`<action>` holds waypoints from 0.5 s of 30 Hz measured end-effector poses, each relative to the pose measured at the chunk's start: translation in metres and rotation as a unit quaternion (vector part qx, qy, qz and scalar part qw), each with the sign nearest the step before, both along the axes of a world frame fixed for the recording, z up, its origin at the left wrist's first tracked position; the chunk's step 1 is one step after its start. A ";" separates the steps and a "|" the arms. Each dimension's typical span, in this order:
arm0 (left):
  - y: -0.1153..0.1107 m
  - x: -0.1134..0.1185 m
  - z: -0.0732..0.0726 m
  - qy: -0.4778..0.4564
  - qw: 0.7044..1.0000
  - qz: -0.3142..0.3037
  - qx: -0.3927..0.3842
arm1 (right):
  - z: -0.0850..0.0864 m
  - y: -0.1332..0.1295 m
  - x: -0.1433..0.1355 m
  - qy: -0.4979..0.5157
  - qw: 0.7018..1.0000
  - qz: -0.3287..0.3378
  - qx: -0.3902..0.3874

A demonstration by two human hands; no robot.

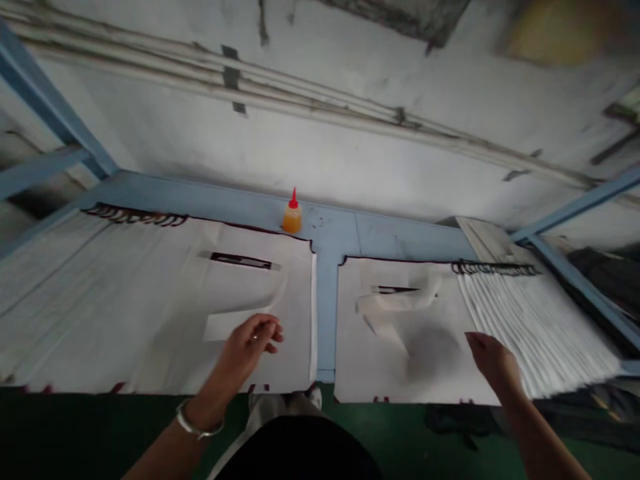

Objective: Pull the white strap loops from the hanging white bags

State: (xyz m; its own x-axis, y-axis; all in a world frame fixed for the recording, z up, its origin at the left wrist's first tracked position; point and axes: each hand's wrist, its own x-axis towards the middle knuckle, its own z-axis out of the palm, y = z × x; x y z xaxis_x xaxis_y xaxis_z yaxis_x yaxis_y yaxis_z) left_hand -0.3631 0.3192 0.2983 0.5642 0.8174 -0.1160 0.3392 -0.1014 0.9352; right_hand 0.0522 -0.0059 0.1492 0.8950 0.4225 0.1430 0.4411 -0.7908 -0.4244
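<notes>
Over the left stack of white, cloth-like pieces point(165, 293), my left hand point(255, 340) has its fingers curled together beside a pale strip point(225, 325). What its fingertips hold, if anything, is hidden. A dark, narrow slot point(243, 261) lies in the top piece beyond that hand. My right hand point(493, 360) is closed at the right part of the other white piece point(370, 360), beside the fanned white layers point(540, 333). Its grip is too unclear to make out. Another pale strip point(400, 303) lies loosely folded near a second dark slot point(397, 289).
Behind the pieces, on the blue tabletop point(327, 293), stands a small bottle point(293, 219) of amber liquid with a red nozzle. Blue frame posts point(55, 100) rise at the sides. Pipes point(320, 110) run along the wall. Dark material point(465, 420) lies on the green floor at right.
</notes>
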 end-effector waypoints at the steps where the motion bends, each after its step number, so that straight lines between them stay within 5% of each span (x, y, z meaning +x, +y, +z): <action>1: -0.020 0.027 -0.013 -0.030 0.998 -0.023 -0.057 | -0.003 -0.017 0.015 0.008 1.000 -0.019 -0.016; 5: -0.073 0.105 -0.052 -0.034 0.988 0.008 -0.153 | -0.020 -0.054 0.053 0.045 0.996 -0.053 -0.050; 9: -0.081 0.139 -0.064 0.035 0.989 0.048 -0.137 | -0.037 -0.058 0.071 0.058 0.995 -0.059 -0.053; 15: -0.073 0.167 -0.066 0.191 0.976 -0.045 0.091 | -0.033 -0.056 0.091 0.068 0.998 0.010 0.013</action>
State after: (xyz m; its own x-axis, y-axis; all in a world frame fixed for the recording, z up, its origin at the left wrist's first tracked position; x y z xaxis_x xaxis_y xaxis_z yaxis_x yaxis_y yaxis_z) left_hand -0.1956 0.2466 0.2323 0.5789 0.7933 -0.1886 0.6414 -0.3002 0.7061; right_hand 0.1432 -0.0620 0.1161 0.8986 0.4376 0.0328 0.3935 -0.7707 -0.5012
